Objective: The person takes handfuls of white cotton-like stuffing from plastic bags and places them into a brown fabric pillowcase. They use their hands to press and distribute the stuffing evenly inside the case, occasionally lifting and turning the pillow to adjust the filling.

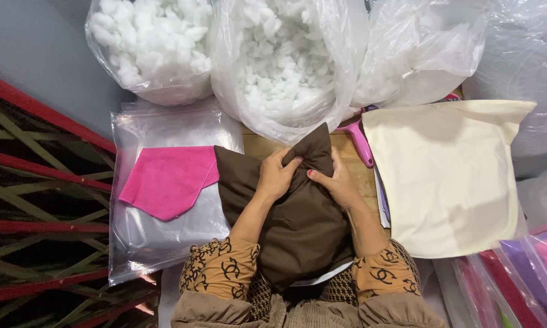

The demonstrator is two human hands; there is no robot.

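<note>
Around brown pillow (298, 212), both hands clenched.

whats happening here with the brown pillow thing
A person has both hands on a brown fabric cushion lying against their lap. The left hand and right hand pinch its far end together. Just beyond it sit open clear plastic bags of white fluffy stuffing. A pink cloth lies on a clear plastic bag to the left, and a flat cream fabric cover lies to the right. A pink handle pokes out near the cream cover.
</note>
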